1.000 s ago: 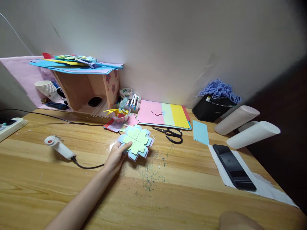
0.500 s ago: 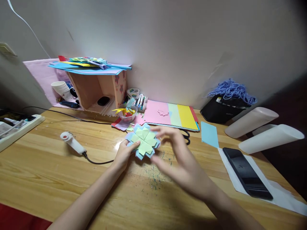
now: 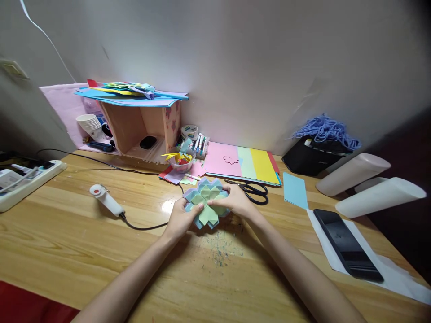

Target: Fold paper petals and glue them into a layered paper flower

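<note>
Above the middle of the table I hold a layered paper flower [image 3: 209,216], with pale green petals on top and blue and lilac ones beneath. My left hand [image 3: 180,219] grips its left side, thumb lying on the green petals near the centre. On the opposite side my right hand [image 3: 237,201] pinches the flower, its thumb also close to the centre. The fingers beneath the flower are mostly hidden. Just beyond my right hand lie black-handled scissors [image 3: 256,193], their blades partly behind that hand.
A corded white glue gun [image 3: 107,202] lies to the left. Coloured paper sheets [image 3: 222,163], a tub of scraps [image 3: 182,166] and markers [image 3: 200,142] stand at the back. On the right are a phone [image 3: 346,244], white rolls [image 3: 380,197] and a black bag [image 3: 311,154].
My right hand, spread and blurred beside the flower before, has closed on its right side. The scissors show more fully now. The whole view has shifted slightly.
</note>
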A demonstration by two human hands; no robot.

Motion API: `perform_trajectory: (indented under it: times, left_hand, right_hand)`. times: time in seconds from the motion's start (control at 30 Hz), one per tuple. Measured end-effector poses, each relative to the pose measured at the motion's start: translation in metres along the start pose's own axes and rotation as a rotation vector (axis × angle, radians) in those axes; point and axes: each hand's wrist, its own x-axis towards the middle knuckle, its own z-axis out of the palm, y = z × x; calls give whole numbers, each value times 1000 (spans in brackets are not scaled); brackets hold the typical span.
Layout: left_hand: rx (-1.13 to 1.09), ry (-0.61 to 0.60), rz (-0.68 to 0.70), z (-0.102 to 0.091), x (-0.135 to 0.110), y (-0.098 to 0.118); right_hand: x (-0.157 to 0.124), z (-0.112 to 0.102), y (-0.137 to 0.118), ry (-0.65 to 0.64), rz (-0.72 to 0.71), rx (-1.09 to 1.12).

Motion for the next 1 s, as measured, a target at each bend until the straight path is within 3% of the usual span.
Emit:
perform_trajectory:
  times: [0.17,0.33,0.57,0.83,1.0]
  left_hand:
    - [-17,30,-5,2,-5,11]
    - [-49,-26,-12,0,-4,17]
    - [-40,-50,-23,-7,2,12]
    - [-111,-68,-107,-8,3,8]
    - [-116,-93,-135,-5,1,8]
  right_hand:
    - [-2,0,-3,-18,-61,64]
    - [-6,-8,-9,24,-102,-1]
    - [-3,-14,-3,2,-20,40]
    - [-1,-10,-2,137,-129,8]
    - [1,-10,1,189,-54,10]
